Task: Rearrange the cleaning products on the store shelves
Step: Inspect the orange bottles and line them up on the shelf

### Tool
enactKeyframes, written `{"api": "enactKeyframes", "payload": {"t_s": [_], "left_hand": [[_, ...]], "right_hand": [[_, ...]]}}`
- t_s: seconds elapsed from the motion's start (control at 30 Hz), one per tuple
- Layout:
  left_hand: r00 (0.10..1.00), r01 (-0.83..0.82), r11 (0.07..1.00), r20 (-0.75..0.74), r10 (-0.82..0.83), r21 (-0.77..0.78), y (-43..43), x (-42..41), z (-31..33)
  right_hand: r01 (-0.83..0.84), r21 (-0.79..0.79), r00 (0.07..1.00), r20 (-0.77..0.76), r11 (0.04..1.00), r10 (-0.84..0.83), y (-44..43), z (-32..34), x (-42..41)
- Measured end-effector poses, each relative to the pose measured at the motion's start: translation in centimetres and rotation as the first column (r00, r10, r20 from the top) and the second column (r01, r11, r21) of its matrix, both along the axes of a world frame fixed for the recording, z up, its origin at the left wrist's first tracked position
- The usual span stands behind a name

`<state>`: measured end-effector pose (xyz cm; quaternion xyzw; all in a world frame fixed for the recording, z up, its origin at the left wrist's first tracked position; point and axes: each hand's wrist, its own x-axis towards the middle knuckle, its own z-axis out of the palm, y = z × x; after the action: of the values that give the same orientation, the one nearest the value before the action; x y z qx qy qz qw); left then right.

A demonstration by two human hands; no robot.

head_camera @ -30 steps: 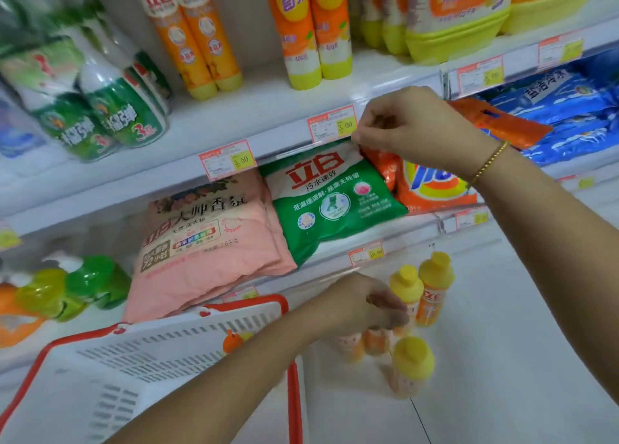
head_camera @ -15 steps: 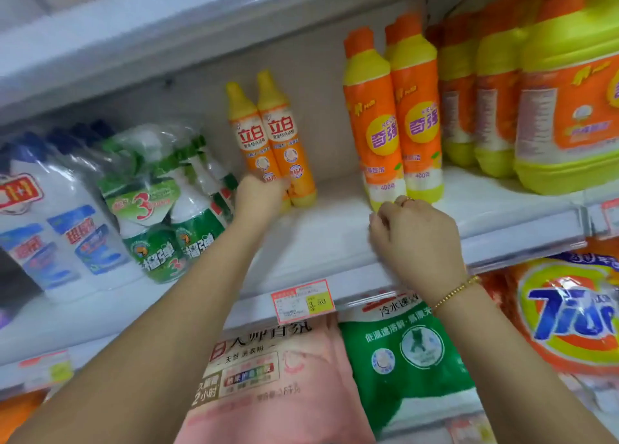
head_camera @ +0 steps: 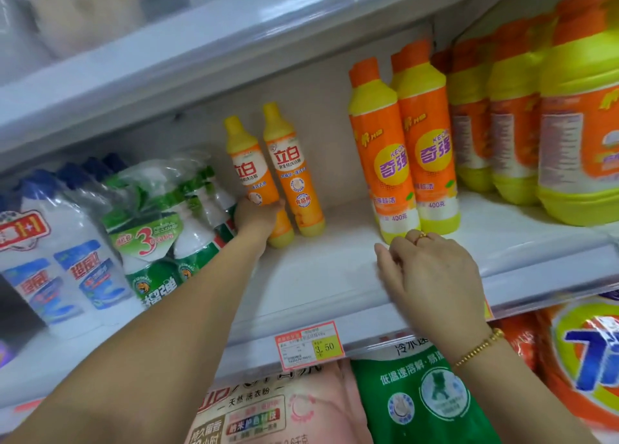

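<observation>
Left hand grips the slim dish-soap bottle mid-frame, likely squaring it up. Right hand rests loose and empty on the shelf, probably bracing.

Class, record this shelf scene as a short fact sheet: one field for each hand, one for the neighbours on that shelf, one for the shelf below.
Left hand: grips the lower part of the left small orange dish-soap bottle, beside a matching bottle
Right hand: rests on the shelf before two tall orange bottles, holding nothing
Neighbours: green spray-bottle packs left, big orange jugs right
Shelf below: pink bag, green bag
</observation>
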<state>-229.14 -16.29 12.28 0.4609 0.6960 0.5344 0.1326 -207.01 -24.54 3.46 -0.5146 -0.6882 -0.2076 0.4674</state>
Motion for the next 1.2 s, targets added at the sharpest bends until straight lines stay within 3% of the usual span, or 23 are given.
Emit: {"api": "enactKeyframes", "payload": {"t_s": [0.17,0.27,0.37,0.5,0.6,0.8,0.97,1.07,1.2], "left_hand": [[0.999,-0.051,0.992,0.005,0.051,0.119,-4.0,1.0,-0.5],[0.996,0.094,0.969,-0.021,-0.092,0.228,-8.2,1.6,-1.0],[0.975,0.208,0.928,-0.140,-0.172,0.310,-12.9,1.9,-1.2],[0.915,0.291,0.879,-0.377,-0.140,0.378,-18.5,2.0,-0.6],[0.899,0.309,0.867,-0.417,-0.133,0.391,-21.8,2.1,0.0],[0.951,0.308,0.889,-0.110,-0.288,0.339,-25.7,2.9,0.6],[0.870,0.345,0.881,0.242,-0.430,0.325,-26.9,4.5,2.3],[0.779,0.325,0.875,0.423,-0.462,0.358,-27.2,4.9,2.6],[0.724,0.339,0.868,0.489,-0.486,0.362,-27.3,4.9,2.3]], "right_hand": [[-0.046,-0.035,0.999,-0.008,0.998,0.046,-0.3,0.2,0.3],[-0.122,-0.096,0.993,-0.018,0.988,0.121,-0.6,0.3,0.8],[-0.197,-0.182,0.980,-0.072,0.963,0.187,-1.4,0.6,1.3],[-0.392,-0.244,0.910,-0.245,0.887,0.335,-3.9,1.3,1.6],[-0.475,-0.267,0.870,-0.286,0.838,0.402,-6.1,1.8,0.9],[-0.666,-0.170,0.730,-0.347,0.727,0.588,-10.4,4.4,-1.0],[-0.785,-0.091,0.604,-0.334,0.613,0.724,-12.6,4.6,-2.4],[-0.763,0.001,0.617,-0.297,0.646,0.729,-13.3,4.0,-2.9],[-0.693,0.098,0.662,-0.306,0.715,0.684,-13.7,3.6,-3.2]]}}
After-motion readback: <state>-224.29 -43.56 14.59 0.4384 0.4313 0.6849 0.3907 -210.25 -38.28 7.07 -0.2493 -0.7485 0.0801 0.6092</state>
